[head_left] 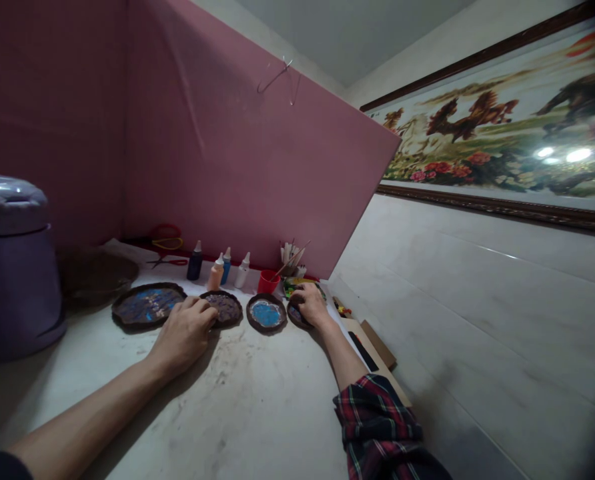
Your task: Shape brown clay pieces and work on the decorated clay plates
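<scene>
Nr worktop [257, 400] back edge, L hand [185, 333] is rested on purple disc [227, 308], R hand [310, 303] on small disc [294, 314]; grips can't be told.

Pink board [237, 153]. Lilac bin [12, 267]. A dark brown dish [266, 313] has a bright blue centre. A big dish [145, 305] is streaked blue. A third dish [227, 308] looks mottled purple, though the light is dim. Red cup [268, 281]. Bottles in navy [194, 261], orange [215, 273], blue [226, 265] and white [242, 271]. Red-and-green plaid sleeve [377, 420].
</scene>
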Available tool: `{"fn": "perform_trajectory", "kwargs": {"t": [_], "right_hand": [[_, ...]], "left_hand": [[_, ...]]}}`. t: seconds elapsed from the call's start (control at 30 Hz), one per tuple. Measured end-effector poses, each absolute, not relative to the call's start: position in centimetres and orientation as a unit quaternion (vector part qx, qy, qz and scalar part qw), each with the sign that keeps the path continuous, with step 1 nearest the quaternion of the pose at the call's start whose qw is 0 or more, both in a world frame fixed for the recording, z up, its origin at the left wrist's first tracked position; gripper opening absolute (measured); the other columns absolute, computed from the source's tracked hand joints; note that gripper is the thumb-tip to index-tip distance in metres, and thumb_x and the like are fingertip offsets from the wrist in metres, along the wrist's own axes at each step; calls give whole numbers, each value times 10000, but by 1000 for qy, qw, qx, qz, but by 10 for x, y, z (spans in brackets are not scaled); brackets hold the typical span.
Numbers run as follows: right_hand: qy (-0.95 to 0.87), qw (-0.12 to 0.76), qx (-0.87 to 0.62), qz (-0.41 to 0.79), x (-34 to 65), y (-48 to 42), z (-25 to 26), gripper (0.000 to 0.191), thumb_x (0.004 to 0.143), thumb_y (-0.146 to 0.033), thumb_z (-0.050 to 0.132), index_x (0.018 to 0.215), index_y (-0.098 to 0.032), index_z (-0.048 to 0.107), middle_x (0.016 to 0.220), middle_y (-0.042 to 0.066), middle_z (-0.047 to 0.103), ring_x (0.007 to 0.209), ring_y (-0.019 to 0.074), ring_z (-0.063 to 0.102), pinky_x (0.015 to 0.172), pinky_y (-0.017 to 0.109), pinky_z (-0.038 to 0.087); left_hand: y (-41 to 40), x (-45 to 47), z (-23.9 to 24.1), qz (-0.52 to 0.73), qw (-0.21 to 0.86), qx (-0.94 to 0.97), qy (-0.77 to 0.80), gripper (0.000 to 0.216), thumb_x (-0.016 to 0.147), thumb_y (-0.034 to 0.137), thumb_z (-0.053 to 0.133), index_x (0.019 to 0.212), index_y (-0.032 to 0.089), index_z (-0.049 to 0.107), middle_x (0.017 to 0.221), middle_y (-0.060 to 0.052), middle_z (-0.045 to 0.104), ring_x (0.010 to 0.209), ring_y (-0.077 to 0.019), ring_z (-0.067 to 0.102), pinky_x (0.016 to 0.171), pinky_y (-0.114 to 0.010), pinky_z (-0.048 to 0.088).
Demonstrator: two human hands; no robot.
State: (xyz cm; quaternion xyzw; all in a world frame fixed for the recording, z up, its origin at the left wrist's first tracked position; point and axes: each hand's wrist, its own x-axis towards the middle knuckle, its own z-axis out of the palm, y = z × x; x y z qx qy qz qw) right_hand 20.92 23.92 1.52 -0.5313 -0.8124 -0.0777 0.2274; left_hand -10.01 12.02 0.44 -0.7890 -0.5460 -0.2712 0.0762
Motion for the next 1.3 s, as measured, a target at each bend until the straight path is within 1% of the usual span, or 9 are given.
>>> {"fn": "perform_trajectory", "kwargs": {"t": [0.23, 0.33, 0.53, 0.7, 0.97, 1.07, 1.13, 1.2, 1.3], "right_hand": [[-810, 230, -534, -73, 208, 240, 16, 212, 740, -106, 632, 785, -278, 748, 1084, 37, 618, 1050, 225, 492, 879, 338, 378], [-809, 235, -535, -64, 210, 242, 15, 185, 735, -125, 655, 773, -279, 749, 1075, 31, 624, 1049, 220, 500, 884, 331, 383], [-784, 256, -564, -51, 224, 249, 12, 192, 787, -180, 631, 926, -267, 731, 1060, 47, 627, 1017, 205, 518, 893, 332, 390], [-776, 253, -576, -45, 230, 248, 8, 121, 781, -205, 651, 841, -263, 738, 1027, 42, 629, 1019, 206, 506, 899, 327, 373], [-774, 254, -579, -33, 229, 249, 8, 86, 739, -210, 703, 795, -262, 740, 1019, 37, 634, 1012, 207, 510, 882, 322, 379], [-767, 263, -584, -28, 234, 251, 8, 132, 787, -195, 647, 872, -253, 730, 1035, 37, 634, 1020, 197, 523, 904, 333, 389], [-760, 269, -592, -25, 238, 254, 8, 156, 847, -206, 585, 956, -214, 696, 1043, 47, 632, 1018, 190, 541, 913, 358, 406], [-754, 269, -599, -22, 242, 256, 8, 171, 891, -247, 546, 997, -162, 649, 1041, 57, 628, 995, 188, 569, 896, 391, 438], [-752, 258, -606, -17, 246, 257, 6, 216, 900, -310, 549, 1012, -135, 607, 1056, 61, 618, 967, 191, 593, 865, 412, 475]], "left_hand": [[120, -100, 5, -275, 68, -787, -547, 209, 771, 138, 478, 818, 208, 669, 898, -85, 648, 961, -264, 507, 809, -381, 384], [119, -100, 5, -280, 67, -787, -546, 210, 768, 135, 476, 814, 209, 667, 897, -85, 647, 957, -265, 507, 814, -383, 386], [119, -100, 6, -281, 61, -785, -549, 185, 762, 154, 491, 797, 205, 665, 893, -87, 644, 948, -266, 509, 812, -383, 394], [119, -100, 7, -278, 58, -786, -549, 157, 750, 180, 513, 789, 208, 662, 893, -87, 646, 955, -271, 515, 808, -392, 395], [119, -100, 7, -286, 54, -786, -546, 166, 743, 169, 511, 783, 213, 665, 891, -87, 653, 950, -272, 521, 812, -396, 401], [118, -100, 8, -281, 54, -784, -550, 190, 746, 152, 499, 798, 219, 669, 889, -81, 653, 948, -268, 522, 810, -388, 401], [118, -100, 8, -275, 60, -785, -552, 198, 754, 147, 490, 803, 217, 668, 888, -81, 650, 947, -267, 521, 804, -382, 400], [117, -99, 8, -271, 66, -786, -552, 195, 760, 150, 487, 803, 217, 665, 889, -80, 648, 948, -267, 520, 800, -378, 400], [117, -99, 8, -272, 67, -786, -551, 191, 756, 153, 495, 810, 220, 666, 894, -80, 648, 953, -268, 518, 803, -378, 399]]}}
